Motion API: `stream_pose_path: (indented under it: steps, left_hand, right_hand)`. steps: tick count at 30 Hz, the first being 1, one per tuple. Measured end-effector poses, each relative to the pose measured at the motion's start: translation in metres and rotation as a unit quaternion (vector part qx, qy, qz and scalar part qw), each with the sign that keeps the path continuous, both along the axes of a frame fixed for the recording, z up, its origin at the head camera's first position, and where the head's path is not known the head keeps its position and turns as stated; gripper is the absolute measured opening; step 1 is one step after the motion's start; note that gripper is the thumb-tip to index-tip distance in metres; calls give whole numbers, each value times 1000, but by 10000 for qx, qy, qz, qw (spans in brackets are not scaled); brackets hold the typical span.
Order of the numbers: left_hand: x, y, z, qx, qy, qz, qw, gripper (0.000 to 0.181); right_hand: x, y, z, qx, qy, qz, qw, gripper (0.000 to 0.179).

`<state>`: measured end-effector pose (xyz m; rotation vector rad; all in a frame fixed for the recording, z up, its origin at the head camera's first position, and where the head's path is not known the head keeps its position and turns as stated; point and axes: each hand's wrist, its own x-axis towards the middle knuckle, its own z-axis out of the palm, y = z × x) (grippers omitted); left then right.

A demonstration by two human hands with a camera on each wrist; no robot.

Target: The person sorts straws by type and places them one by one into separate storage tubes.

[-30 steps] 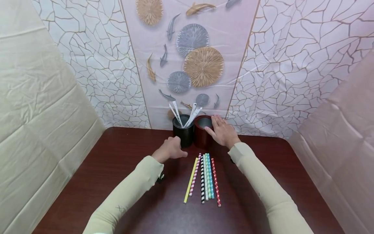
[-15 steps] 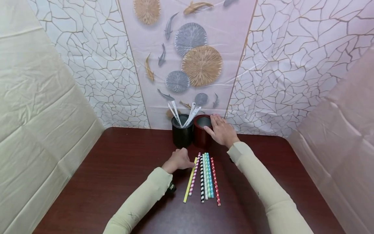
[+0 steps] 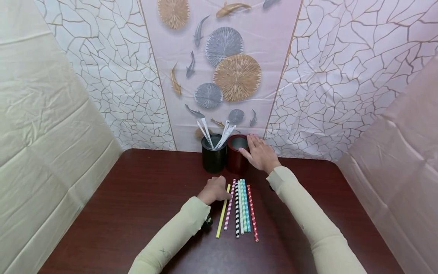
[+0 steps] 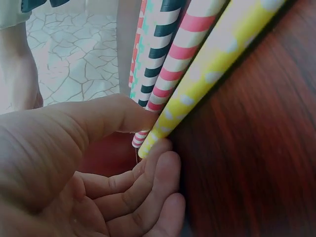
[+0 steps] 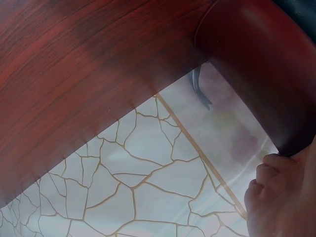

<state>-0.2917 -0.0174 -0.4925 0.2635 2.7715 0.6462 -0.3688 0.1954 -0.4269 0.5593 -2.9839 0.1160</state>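
A yellow paper straw (image 3: 222, 217) with pale dots lies leftmost in a row on the table. My left hand (image 3: 215, 189) pinches its far end between thumb and fingertips; in the left wrist view the thumb (image 4: 123, 114) lies over the yellow straw (image 4: 197, 81). Close beside it is a pink-striped straw (image 3: 230, 209). To the right are a black-striped straw (image 3: 237, 213), green and blue ones (image 3: 245, 209), and a red dotted straw (image 3: 252, 213). My right hand (image 3: 262, 156) rests, fingers extended, at the right rim of a dark red cup (image 3: 236, 161).
A black cup (image 3: 213, 160) holding several white paper-wrapped sticks (image 3: 226, 136) stands touching the red cup's left side. Both are near the back edge of the dark wooden table (image 3: 154, 190). A patterned cloth wall (image 3: 219, 76) rises behind.
My left hand has moved right and nearer, from beside the black cup to the yellow straw, which has shifted slightly right. The pink-striped straw moved slightly too. My right hand stays at the red cup.
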Motion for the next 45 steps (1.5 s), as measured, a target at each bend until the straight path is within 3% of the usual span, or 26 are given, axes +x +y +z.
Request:
stream_pose_path:
  steps: [12, 18, 31, 38, 45]
  left_hand:
    - [-1, -2, 3, 363, -231, 170, 9989, 35]
    - [-5, -7, 8, 407, -185, 197, 9988, 36]
    - [-9, -24, 35, 541, 47, 323, 9980, 30]
    - [-14, -38, 59, 680, 488, 238, 9962, 28]
    - [-20, -48, 104, 762, 950, 56, 9925, 45]
  right_hand:
    - [1, 0, 0, -14, 7, -24, 10000, 87]
    - [0, -1, 0, -15, 55, 5, 10000, 87]
    - [-1, -1, -1, -31, 59, 28, 10000, 86]
    - [-1, -1, 0, -34, 7, 17, 10000, 86]
    - [-2, -2, 0, -46, -22, 22, 10000, 87]
